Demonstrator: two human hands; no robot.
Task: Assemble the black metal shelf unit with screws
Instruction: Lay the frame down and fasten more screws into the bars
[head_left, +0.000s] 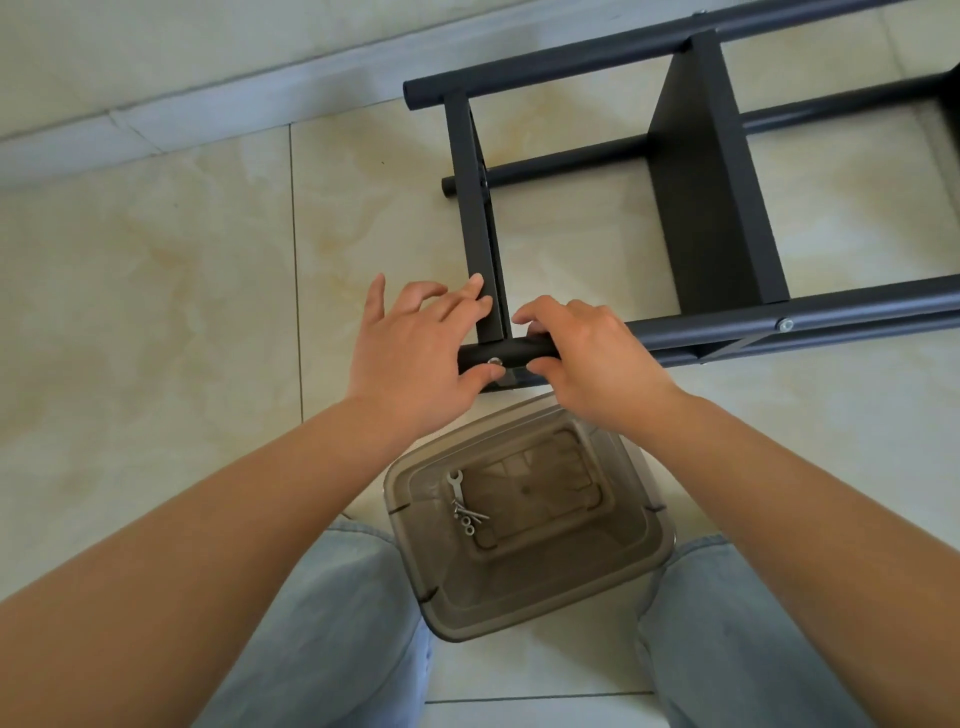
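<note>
Parts tub (524, 525) below grip. Right hand (592, 353) clasps post (524, 351); left hand (415, 343) spread, thumb on screw (493, 362). Risk: cross-threading if post rolls.

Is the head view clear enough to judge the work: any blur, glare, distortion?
Head view: even daylight, soft shadows, no harsh glare on the tiled floor; wide-angle bending shows at the baseboard; left hand, right hand and screw on the black tube are reasonably sharp; small hardware in the plastic tub is tiny, hard to count.
</note>
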